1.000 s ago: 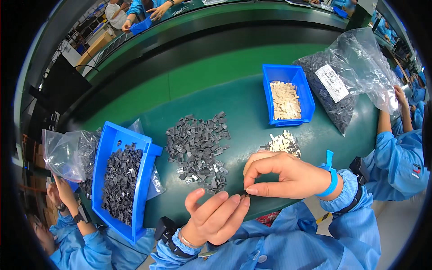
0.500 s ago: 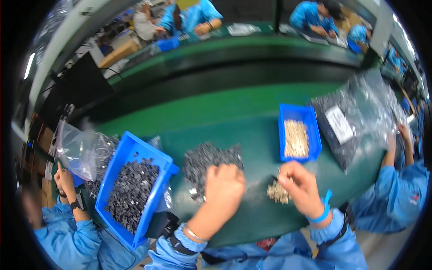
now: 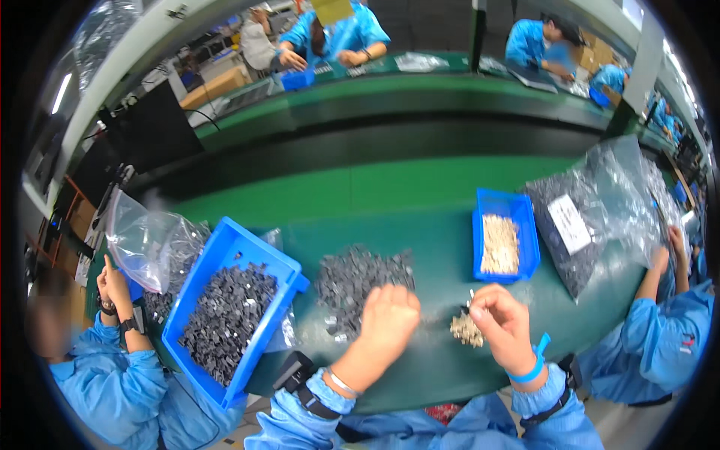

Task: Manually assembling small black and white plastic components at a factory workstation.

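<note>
My left hand (image 3: 390,319) is closed, its fingers curled down at the right near edge of a pile of small dark grey parts (image 3: 352,285); whatever they pinch is hidden. Thumb and fingers of my right hand (image 3: 504,326) are pinched together, with a small pale tip (image 3: 472,295) just showing at them. Under those fingers lies a little heap of beige pieces (image 3: 466,330). Beyond it stands a small blue bin (image 3: 536,259) holding beige pieces (image 3: 499,244). A larger blue bin (image 3: 174,330), tilted at the left, is filled with dark parts (image 3: 229,315).
A clear bag of dark parts (image 3: 559,244) rests on the green table (image 3: 442,225) at the right. Another clear bag (image 3: 142,251) stands at the left. Co-workers in blue sit close on both sides (image 3: 112,382) (image 3: 652,322); others work across the far bench (image 3: 420,82).
The whole view has shifted slightly down and to the right. Both hands keep about the same places by their piles. The pale tip at my right fingertips now shows more plainly.
</note>
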Demonstrator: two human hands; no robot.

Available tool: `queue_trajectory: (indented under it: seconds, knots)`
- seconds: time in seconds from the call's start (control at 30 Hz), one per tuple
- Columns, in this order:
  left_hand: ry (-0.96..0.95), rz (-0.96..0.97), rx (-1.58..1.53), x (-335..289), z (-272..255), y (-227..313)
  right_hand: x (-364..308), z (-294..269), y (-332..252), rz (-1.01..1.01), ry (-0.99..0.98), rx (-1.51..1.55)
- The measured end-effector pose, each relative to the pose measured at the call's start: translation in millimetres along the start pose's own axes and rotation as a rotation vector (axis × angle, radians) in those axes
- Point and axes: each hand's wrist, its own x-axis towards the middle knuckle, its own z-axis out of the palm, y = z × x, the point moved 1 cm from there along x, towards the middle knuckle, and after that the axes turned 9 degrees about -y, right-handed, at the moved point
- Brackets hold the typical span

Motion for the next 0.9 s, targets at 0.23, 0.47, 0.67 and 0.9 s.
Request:
queue_trajectory:
  seconds: [0.23,0.47,0.67,0.9]
  knots:
    - [0.145,-0.286,-0.978,-1.5,-43.5,10.0,2.5,25.9,-7.9,-0.288,0.121,-0.168]
    - [0.182,-0.422,-2.280,-31.4,-43.6,37.1,-7.6,40.4,-10.0,-0.512,0.126,-0.271]
    - [-0.079,-0.322,-2.365,-43.7,-52.0,39.9,-19.2,33.4,-10.9,-0.428,-0.007,-0.042]
    - [0.016,-0.344,-2.300,-54.4,-47.4,44.2,-24.7,32.7,-4.6,-0.356,-0.078,-0.064]
